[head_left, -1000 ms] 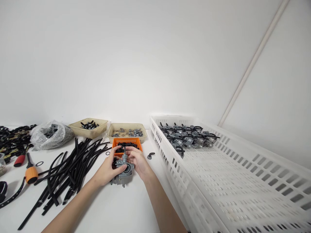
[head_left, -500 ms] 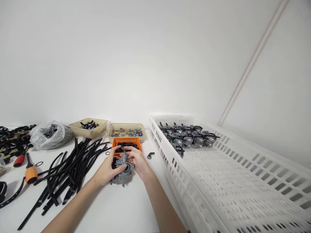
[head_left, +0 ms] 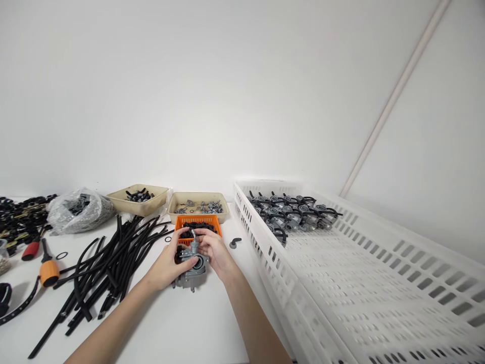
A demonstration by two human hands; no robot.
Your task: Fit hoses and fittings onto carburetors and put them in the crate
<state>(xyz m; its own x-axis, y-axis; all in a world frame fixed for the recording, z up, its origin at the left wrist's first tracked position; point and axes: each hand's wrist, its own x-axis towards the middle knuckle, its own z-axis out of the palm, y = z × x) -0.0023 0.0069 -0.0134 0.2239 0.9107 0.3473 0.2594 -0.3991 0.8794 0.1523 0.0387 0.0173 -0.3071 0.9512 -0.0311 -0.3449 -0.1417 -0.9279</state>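
Note:
A grey metal carburetor [head_left: 195,270] stands upright over the white table in front of me. My left hand [head_left: 166,265] is closed around its left side, with the thumb across the front near the round bore. From the right, my right hand [head_left: 216,254] grips the upper part, its fingers partly hidden behind the body. A short bent metal pipe [head_left: 194,235] sticks up from the top, between the fingertips of both hands. Just behind is an orange basket [head_left: 214,221] of small black parts. On the table to the right lies a small black-and-grey lever piece [head_left: 235,242].
Black rubber hoses [head_left: 113,263] lie piled at left, near an orange-handled screwdriver [head_left: 49,273] and a red handle [head_left: 31,250]. Two beige trays [head_left: 172,208] and a plastic bag [head_left: 79,220] stand behind. At right, a white crate [head_left: 303,283] holds several carburetors [head_left: 291,210].
The bent pipe on top of the carburetor shows more plainly between my fingertips, which have shifted slightly. Both hands keep the carburetor in the same place.

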